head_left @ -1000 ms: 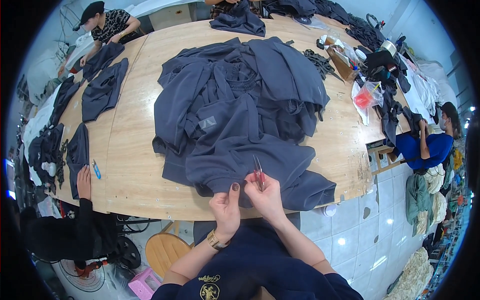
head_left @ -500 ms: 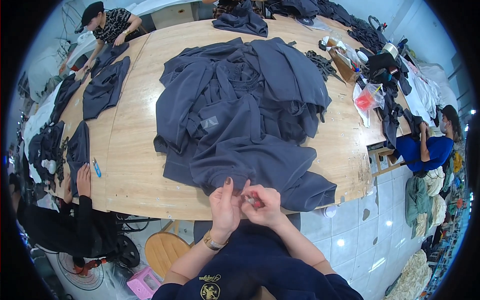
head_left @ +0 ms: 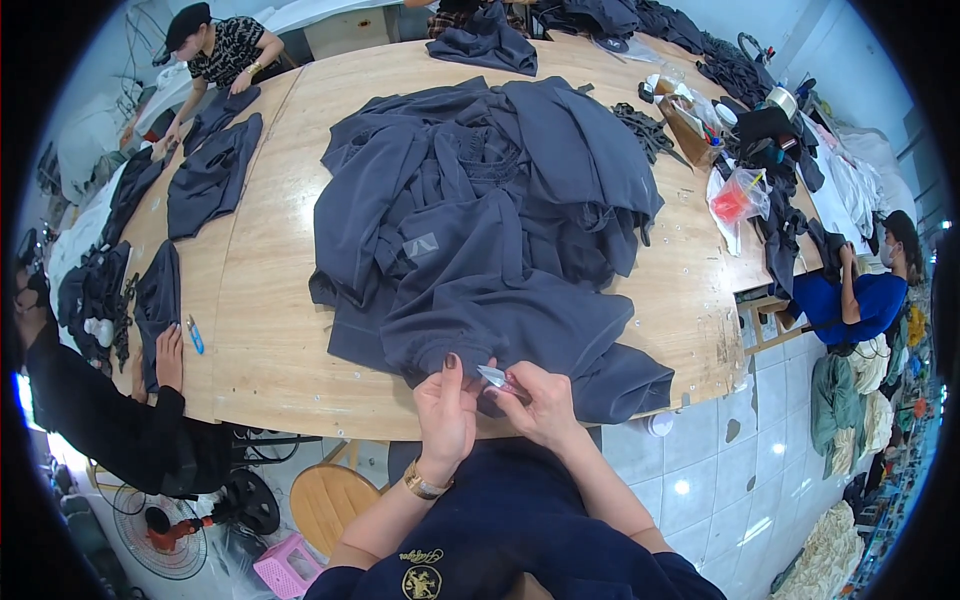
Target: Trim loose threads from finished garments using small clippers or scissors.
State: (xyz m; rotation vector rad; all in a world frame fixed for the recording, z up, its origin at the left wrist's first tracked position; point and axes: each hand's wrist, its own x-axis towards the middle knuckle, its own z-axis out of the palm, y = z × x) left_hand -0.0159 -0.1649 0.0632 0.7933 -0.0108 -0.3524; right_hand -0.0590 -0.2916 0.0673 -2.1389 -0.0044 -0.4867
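Observation:
A dark grey-blue garment (head_left: 490, 320) lies bunched over the near edge of a larger heap of matching garments (head_left: 580, 140). My left hand (head_left: 445, 410) pinches its gathered hem, thumb raised on top. In my right hand (head_left: 535, 405) is a pair of thread snips (head_left: 491, 376), gripped by its reddish handle. Its silver blades point left toward the hem beside my left fingers. Whether the blades touch the cloth, I cannot tell.
The pile rests on a wooden table (head_left: 270, 330). Blue thread snips (head_left: 195, 335) lie at the left, near a co-worker's hand (head_left: 169, 358). A drink in a plastic bag (head_left: 738, 197) and clutter stand at the right. A wooden stool (head_left: 333, 505) is below the table edge.
My right hand has turned, bringing the snips' silver blades into sight, pointing left at the hem. My left hand stays on the hem. The co-worker at the left has leaned further into view.

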